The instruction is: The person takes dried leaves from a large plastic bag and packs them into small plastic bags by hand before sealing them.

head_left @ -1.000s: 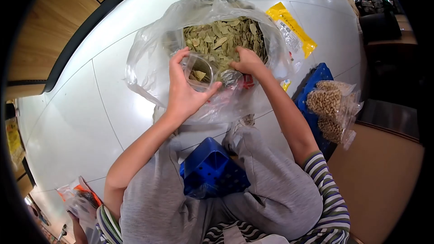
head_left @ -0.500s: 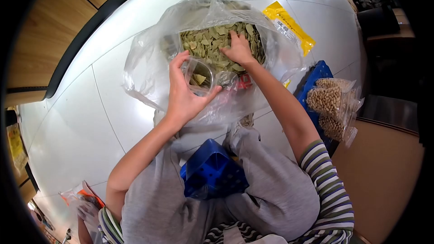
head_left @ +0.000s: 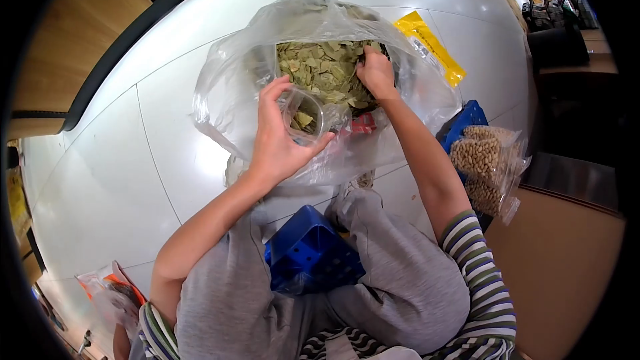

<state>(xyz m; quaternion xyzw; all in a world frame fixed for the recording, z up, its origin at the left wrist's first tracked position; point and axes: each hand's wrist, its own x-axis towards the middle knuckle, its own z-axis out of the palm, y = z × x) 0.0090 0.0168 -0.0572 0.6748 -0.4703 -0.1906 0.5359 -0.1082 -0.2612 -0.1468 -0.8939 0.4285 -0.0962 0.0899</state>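
Note:
A large clear plastic bag (head_left: 223, 103) stands with its mouth spread wide, full of dried bay leaves (head_left: 320, 73). My left hand (head_left: 283, 143) is wrapped round a clear plastic jar (head_left: 319, 120), tilted at the near side of the bag's mouth. A few leaves (head_left: 304, 121) lie inside the jar. At the right side of the bag, my right hand (head_left: 377, 75) is down among the leaves with its fingers curled in on some of them. Its fingertips are partly hidden.
A yellow packet (head_left: 430, 47) lies on the floor beyond the bag. Bagged peanuts (head_left: 477, 153) rest on a blue crate (head_left: 471, 116) at right, near a brown board (head_left: 553, 253). Between my knees is a blue basket (head_left: 307, 247). Another person's arm (head_left: 122, 341) and an orange-edged bag (head_left: 113, 287) show lower left.
My right hand has moved to the right within the leaves, and its spread fingers have curled in. My left hand still holds the jar in nearly the same place.

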